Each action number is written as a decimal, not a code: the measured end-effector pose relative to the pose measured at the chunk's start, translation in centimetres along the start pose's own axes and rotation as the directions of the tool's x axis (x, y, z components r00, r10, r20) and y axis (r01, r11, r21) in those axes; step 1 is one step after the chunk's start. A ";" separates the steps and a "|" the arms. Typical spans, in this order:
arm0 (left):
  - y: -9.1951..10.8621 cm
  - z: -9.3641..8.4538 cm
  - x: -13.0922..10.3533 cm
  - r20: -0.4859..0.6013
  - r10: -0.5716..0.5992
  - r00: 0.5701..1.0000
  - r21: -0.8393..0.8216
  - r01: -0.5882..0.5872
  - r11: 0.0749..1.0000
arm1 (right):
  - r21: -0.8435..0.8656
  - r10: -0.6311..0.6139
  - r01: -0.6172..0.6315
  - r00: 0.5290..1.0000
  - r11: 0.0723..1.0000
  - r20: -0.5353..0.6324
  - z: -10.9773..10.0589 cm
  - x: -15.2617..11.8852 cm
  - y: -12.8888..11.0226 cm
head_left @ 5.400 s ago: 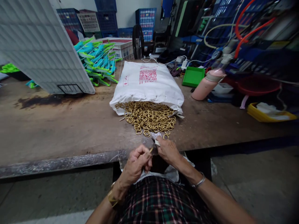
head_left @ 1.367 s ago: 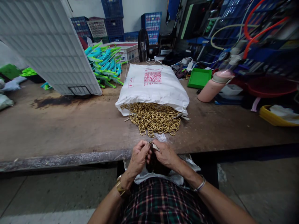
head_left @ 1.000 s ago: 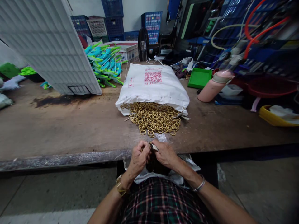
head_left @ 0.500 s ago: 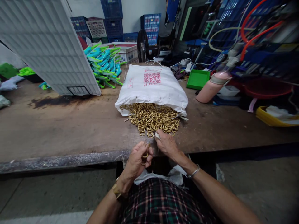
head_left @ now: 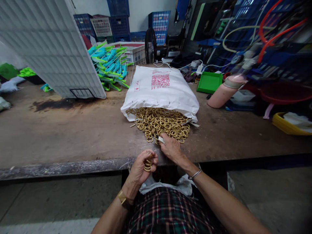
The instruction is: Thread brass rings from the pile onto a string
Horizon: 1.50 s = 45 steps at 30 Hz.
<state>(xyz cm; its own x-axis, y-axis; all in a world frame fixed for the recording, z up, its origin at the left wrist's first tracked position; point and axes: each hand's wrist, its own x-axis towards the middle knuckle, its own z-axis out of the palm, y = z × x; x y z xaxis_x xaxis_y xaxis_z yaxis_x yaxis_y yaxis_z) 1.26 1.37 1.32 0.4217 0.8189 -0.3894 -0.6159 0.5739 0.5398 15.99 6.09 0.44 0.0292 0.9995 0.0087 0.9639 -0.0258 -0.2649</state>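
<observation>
— Where are our fingers right now?

— Our left hand [head_left: 142, 165] is curled shut around a small stack of brass rings [head_left: 147, 165], held just off the near edge of the table [head_left: 73, 136]. Our right hand [head_left: 170, 148] is stretched out to the near rim of the ring pile [head_left: 161, 123], fingertips pinched together on a small pale strip [head_left: 161, 139]; we cannot tell what that strip is.

— So which step would we call this?

— We judge it a gathering step: one hand stores rings, the other works at the pile. The next move, as we see it, calls for a fine pinch on a single ring without dragging its neighbours over the table edge.

— And where do the rings come from?

— They spill from the open mouth of a white sack [head_left: 159, 91] lying just beyond the pile.

— Any writing?

— The sack bears a red square code [head_left: 160, 79] and a small red mark on its left; the characters are too small for us to read. Farther right lie a green tray [head_left: 209, 83] and a pink bottle [head_left: 223, 92] on its side.
</observation>
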 end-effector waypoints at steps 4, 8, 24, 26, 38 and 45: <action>0.1 0.2 0.6 -0.085 0.057 0.995 0.024 -0.055 0.998 | 0.245 -0.072 0.087 0.995 0.966 -0.070 0.5 -0.6 1.0; 0.2 0.6 1.1 -0.147 0.081 0.986 0.098 -0.067 0.993 | 0.491 -0.103 0.143 0.989 0.859 -0.108 0.0 -1.7 0.7; -0.9 0.8 1.4 -0.096 0.266 0.959 0.610 -0.154 0.777 | 0.718 -0.007 -0.055 0.997 0.694 0.082 -1.0 -2.5 -0.6; -0.8 0.9 1.4 -0.091 0.226 0.970 0.579 -0.133 0.804 | 0.706 -0.011 -0.049 0.997 0.707 0.080 -0.9 -2.4 -0.7; -0.4 1.1 1.3 -0.064 0.053 0.997 0.378 -0.025 0.925 | 0.742 -0.016 -0.064 0.995 0.668 0.100 -0.5 -2.1 -0.8; -0.3 1.0 1.4 -0.057 0.054 0.997 0.371 -0.029 0.928 | 0.773 -0.015 -0.078 0.993 0.629 0.113 0.1 -1.9 -0.6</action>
<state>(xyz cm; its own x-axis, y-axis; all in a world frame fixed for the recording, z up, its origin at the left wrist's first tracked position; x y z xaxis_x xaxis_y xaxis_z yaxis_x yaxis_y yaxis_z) 2.68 2.33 1.39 0.3495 0.8466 -0.4015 -0.3366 0.5134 0.7894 15.29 4.21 0.45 -0.0154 0.9952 -0.0962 0.3994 -0.0821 -0.9131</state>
